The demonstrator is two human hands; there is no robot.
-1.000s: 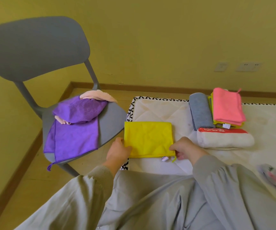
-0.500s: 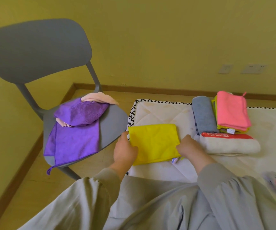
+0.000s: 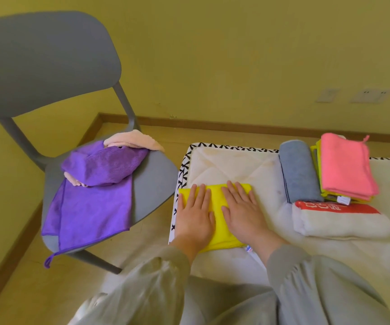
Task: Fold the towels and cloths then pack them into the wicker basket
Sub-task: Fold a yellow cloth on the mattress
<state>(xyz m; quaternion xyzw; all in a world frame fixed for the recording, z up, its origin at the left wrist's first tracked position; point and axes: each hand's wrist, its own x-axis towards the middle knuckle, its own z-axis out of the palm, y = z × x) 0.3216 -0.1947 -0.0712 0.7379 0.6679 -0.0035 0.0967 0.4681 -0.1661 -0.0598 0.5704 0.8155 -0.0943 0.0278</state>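
Clearly the fold is being set: the yellow cloth (image 3: 222,238) lies folded at the near left corner of the mat (image 3: 231,165), and both hands press it flat. The left hand (image 3: 195,216) and right hand (image 3: 240,212) lie palm down side by side on it, fingers straight and slightly spread, gripping nothing.

This looks like the smoothing at the end of a fold. Next the cloth probably needs either one more fold or a lift to join the finished pile, which means pinching an edge without letting the layers slip open.

A small tag (image 3: 249,248) pokes out at the cloth's near right corner; its print is too small to read.

To the right, well apart, sit the done pieces: a grey roll (image 3: 298,172), a pink cloth (image 3: 346,165) on top of a stack, and a white towel (image 3: 339,224). The towel's red band (image 3: 330,206) carries white characters I cannot read. A white label (image 3: 343,200) on the stack is also illegible.

On the chair (image 3: 154,184) to the left, a purple cloth (image 3: 90,202) and a peach cloth (image 3: 133,140) wait unfolded. No basket is in view.
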